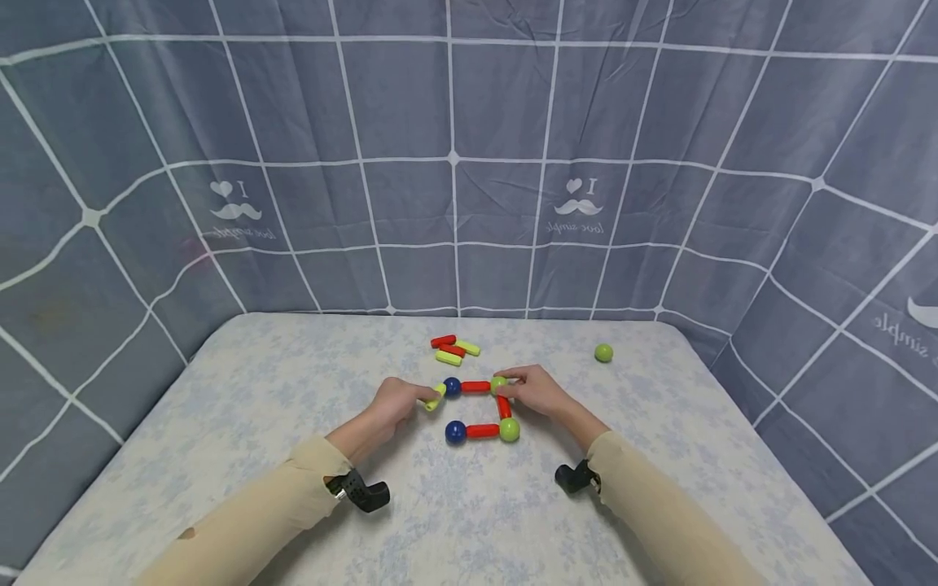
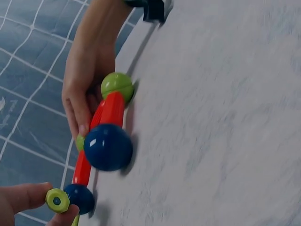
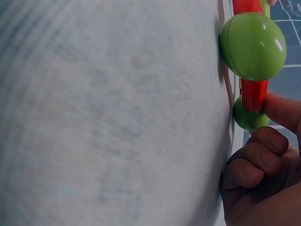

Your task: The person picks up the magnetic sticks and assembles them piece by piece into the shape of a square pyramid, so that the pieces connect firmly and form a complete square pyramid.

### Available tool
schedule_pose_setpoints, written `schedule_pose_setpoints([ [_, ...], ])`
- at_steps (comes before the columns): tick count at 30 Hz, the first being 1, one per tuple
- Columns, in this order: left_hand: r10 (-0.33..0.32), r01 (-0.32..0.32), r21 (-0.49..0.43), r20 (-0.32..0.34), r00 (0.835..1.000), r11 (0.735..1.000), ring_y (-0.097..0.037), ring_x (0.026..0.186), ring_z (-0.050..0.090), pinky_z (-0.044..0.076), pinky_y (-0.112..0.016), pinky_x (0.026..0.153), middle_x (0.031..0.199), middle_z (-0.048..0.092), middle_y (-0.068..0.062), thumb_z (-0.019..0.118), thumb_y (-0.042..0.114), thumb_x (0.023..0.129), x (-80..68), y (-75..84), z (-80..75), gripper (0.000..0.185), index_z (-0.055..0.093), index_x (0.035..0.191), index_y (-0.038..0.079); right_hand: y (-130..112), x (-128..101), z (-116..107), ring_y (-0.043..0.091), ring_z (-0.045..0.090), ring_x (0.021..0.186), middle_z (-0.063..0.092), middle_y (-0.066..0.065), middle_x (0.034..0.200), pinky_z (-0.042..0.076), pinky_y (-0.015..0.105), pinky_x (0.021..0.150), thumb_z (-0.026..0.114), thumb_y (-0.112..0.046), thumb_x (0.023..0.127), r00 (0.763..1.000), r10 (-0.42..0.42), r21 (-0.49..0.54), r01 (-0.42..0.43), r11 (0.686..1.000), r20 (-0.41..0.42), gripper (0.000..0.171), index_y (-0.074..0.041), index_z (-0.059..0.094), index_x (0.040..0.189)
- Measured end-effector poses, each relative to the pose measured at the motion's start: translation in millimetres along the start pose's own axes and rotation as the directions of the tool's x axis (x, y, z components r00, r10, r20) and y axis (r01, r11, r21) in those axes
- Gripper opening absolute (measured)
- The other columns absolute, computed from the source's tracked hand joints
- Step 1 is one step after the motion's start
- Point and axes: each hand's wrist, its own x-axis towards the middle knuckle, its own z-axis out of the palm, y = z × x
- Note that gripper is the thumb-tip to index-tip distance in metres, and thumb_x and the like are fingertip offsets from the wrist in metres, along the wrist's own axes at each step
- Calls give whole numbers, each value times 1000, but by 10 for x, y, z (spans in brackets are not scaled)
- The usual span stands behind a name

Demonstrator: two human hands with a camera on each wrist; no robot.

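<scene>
On the table lies a U-shaped chain of toy rods and balls. My left hand (image 1: 394, 404) pinches a yellow-green rod (image 1: 436, 398) between thumb and finger. That rod's far end meets the far blue ball (image 1: 452, 387); its near end, with a round socket, faces the camera in the left wrist view. My right hand (image 1: 538, 391) grips the far green ball (image 1: 499, 384) at the corner. Red rods (image 1: 475, 387) link the balls. The near side holds another green ball (image 1: 509, 430), a red rod (image 1: 483, 431) and a blue ball (image 1: 456, 432).
Behind the chain is a small pile of loose red rods (image 1: 443, 341) and yellow-green rods (image 1: 449, 358). A single green ball (image 1: 603, 352) sits at the back right of the patterned table (image 1: 469, 521). A grey checked curtain (image 1: 410, 203) surrounds the table's back and sides.
</scene>
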Motion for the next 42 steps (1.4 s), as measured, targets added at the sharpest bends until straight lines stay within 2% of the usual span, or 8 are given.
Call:
schedule_pose_setpoints([
  [2, -2, 2, -10, 5, 1000, 1000, -7, 41, 24, 26, -24, 42, 49, 26, 9, 81, 22, 78, -33, 12, 36, 38, 73, 107, -3, 4, 3, -5, 17, 50, 79, 68, 4, 104, 41, 28, 67, 73, -28, 91, 1000, -1, -10, 1, 1000, -7, 37, -18, 72, 127],
  [8, 4, -4, -30, 2, 1000, 1000, -7, 41, 25, 26, -23, 42, 52, 39, 8, 78, 19, 81, -80, 10, 143, 33, 74, 105, -3, 11, 3, -10, 16, 45, 71, 58, 5, 82, 38, 28, 64, 73, -28, 92, 1000, -4, -5, 4, 1000, -8, 37, -17, 72, 127],
  [15, 6, -7, -21, -7, 1000, 1000, -8, 40, 25, 27, -23, 42, 50, 34, 7, 77, 20, 83, -105, -2, 218, 33, 73, 104, -5, -14, -13, -2, 15, 45, 69, 56, 2, 78, 39, 28, 64, 72, -27, 92, 1000, -19, 17, 19, 1000, -4, 37, -16, 72, 127],
  [24, -12, 12, 53, 3, 1000, 999, -10, 40, 24, 23, -24, 41, 50, 26, 7, 78, 24, 82, -73, -20, 270, 22, 71, 86, 3, -38, -34, 11, 14, 43, 62, 45, -2, 63, 36, 27, 60, 72, -25, 91, 1000, 2, 17, -2, 1000, -3, 36, -16, 73, 126],
  [29, -24, 25, 77, -9, 1000, 997, -10, 42, 27, 24, -25, 43, 51, 28, 6, 78, 26, 82, -72, -25, 261, 24, 69, 84, 4, -31, -24, 23, 14, 43, 63, 47, -1, 65, 36, 27, 60, 72, -26, 92, 1000, 0, 8, 0, 1000, -5, 36, -17, 72, 127],
  [38, 3, -2, 2, -50, 999, 1000, -9, 41, 28, 26, -24, 41, 50, 30, 7, 77, 24, 83, -87, -72, 270, 25, 70, 84, 1, -23, -12, 12, 14, 44, 65, 53, 1, 72, 37, 27, 61, 74, -26, 91, 1000, -6, 12, 6, 1000, -12, 37, -16, 72, 127],
  [42, -5, 7, 35, -58, 998, 999, -9, 41, 28, 25, -24, 41, 51, 30, 7, 77, 26, 83, -87, -57, 277, 25, 69, 81, 2, -16, -8, 17, 14, 43, 64, 51, 0, 69, 36, 27, 60, 74, -26, 91, 1000, -2, 19, 2, 1000, -7, 38, -15, 72, 128],
])
